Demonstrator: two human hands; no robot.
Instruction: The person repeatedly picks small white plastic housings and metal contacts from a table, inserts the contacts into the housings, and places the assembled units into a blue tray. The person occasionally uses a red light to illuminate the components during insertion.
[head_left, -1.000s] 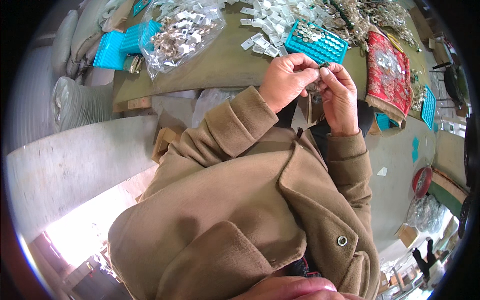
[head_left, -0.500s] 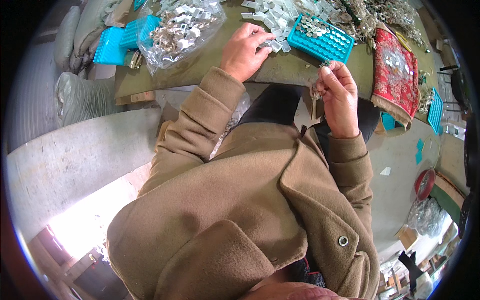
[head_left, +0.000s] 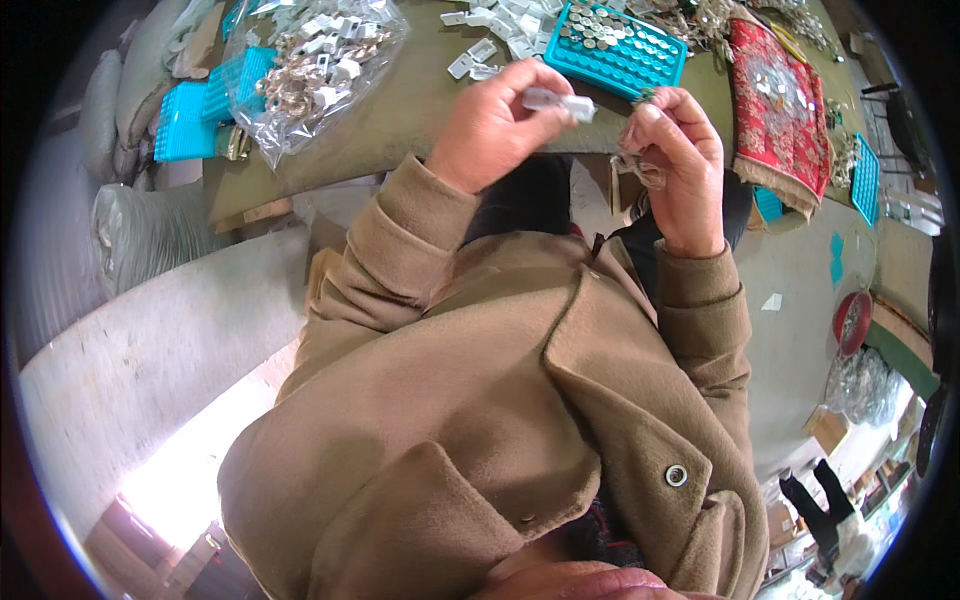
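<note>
My left hand (head_left: 490, 130) is closed on a small white plastic case (head_left: 572, 105), slightly blurred, pinched between thumb and fingers above the table's near edge. To its right, my right hand (head_left: 690, 165) pinches a thin pale wire bundle (head_left: 640, 170) that hangs in loops below the fingers. A small greenish part (head_left: 646, 96) sticks up at those fingertips. Just beyond the hands lies a turquoise tray (head_left: 650, 75) with rows of pockets, some holding round silvery discs (head_left: 600, 28). Loose white plastic cases (head_left: 510, 22) are heaped beside the tray.
A clear plastic bag (head_left: 330, 70) of white cases with wires lies at the left on the olive tabletop (head_left: 425, 125). More turquoise trays (head_left: 185, 120) jut past the left edge. Red patterned cloth (head_left: 780, 110) covers the right side, with tangled wires (head_left: 700, 20) behind it.
My left hand has come away from the heap of white cases with one case in it and moved towards my right hand. My right hand still holds the wire bundle. The view has shifted slightly.
</note>
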